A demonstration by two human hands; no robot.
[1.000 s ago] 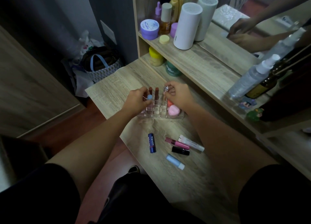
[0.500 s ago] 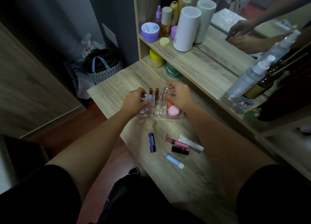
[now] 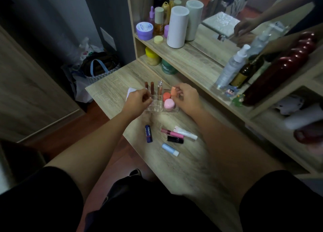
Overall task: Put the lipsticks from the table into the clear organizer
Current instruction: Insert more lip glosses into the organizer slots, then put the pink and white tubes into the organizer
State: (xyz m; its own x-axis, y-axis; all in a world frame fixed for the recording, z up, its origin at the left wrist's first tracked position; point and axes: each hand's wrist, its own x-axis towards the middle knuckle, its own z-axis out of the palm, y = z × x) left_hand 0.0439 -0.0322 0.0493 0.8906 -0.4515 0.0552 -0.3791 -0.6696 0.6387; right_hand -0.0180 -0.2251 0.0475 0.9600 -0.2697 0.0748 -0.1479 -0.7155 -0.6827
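Note:
The clear organizer stands on the wooden table, between my hands. Two brown lipsticks and a clear silver-capped one stand upright in its back slots. An orange round pot and a pink one sit in its right part. My right hand pinches a small peach item just above the organizer's right side. My left hand is curled at the organizer's left edge, and what it holds is hidden. Nearer me lie a navy Nivea stick, pink gloss, white tube, black lipstick and light blue stick.
A shelf behind the table carries a white cylinder, a purple jar, bottles and a spray bottle, with a mirror behind. Yellow and green jars stand under it. Bags lie on the floor to the left. The table's left edge is close.
My right hand has let go of the silver-capped lipstick and now lifts a small peach item. The blue-capped stick at my left fingers is no longer visible. The camera has drifted slightly.

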